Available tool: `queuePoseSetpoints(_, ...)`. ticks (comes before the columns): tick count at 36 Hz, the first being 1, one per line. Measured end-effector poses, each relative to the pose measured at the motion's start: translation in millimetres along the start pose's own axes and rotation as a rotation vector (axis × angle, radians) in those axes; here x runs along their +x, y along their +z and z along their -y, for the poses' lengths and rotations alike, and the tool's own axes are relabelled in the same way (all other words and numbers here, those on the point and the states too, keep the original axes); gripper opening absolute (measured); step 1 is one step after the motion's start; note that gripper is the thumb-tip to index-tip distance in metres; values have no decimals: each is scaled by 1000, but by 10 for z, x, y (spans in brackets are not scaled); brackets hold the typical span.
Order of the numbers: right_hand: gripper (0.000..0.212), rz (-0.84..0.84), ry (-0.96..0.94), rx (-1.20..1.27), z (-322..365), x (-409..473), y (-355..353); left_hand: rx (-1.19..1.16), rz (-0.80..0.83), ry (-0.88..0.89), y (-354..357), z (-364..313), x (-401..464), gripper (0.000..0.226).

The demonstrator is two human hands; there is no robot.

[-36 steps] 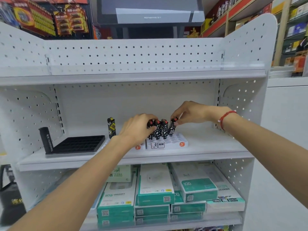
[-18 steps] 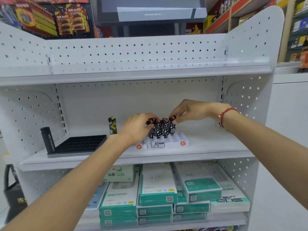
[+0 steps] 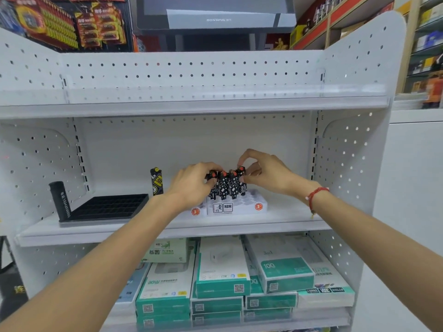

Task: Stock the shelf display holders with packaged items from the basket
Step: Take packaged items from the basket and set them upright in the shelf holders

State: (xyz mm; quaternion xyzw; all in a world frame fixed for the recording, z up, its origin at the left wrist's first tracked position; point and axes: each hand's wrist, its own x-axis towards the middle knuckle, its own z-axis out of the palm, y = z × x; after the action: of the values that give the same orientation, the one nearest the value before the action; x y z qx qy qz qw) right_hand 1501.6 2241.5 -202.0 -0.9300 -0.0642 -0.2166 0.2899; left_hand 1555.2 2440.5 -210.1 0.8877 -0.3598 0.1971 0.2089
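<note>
A white display holder (image 3: 249,207) with round slots stands on the middle shelf (image 3: 167,230). A row of several black-and-white patterned lighters with red tops (image 3: 227,185) stands in its back slots. My left hand (image 3: 194,185) grips the leftmost lighter of the row. My right hand (image 3: 263,172) pinches the red top of the rightmost lighter (image 3: 242,174). A black slotted holder (image 3: 105,207) lies to the left, with one black cylinder (image 3: 60,202) at its left end. A single yellow-and-black lighter (image 3: 157,182) stands between the two holders. No basket is in view.
Green and white boxed goods (image 3: 223,269) are stacked on the lower shelf. The top shelf (image 3: 191,104) has a perforated back panel. Battery packs (image 3: 60,25) hang behind it. A dark bag (image 3: 9,281) sits at the lower left.
Both hands stay at the lighter row; my right hand's fingers have lifted to pinch the rightmost lighter's top. The view has shifted slightly.
</note>
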Motion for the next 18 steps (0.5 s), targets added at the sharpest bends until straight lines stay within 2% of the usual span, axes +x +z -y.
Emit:
queuePoseSetpoints(3,25,-31,25,-67,1,-38,23,-24,6,5,-7,6,-18,35)
queuePoseSetpoints(8,26,57,40,-212,91,6,-9,-62,12,-1,-2,37,-20,34)
queuePoseSetpoints(15,24,53,69,-80,116,45,-54,-36,-1,9,18,24,-58,33)
queuePoseSetpoints(18,24,48,72,-122,129,-45,-73,-35,-52,2,10,-33,-123,37)
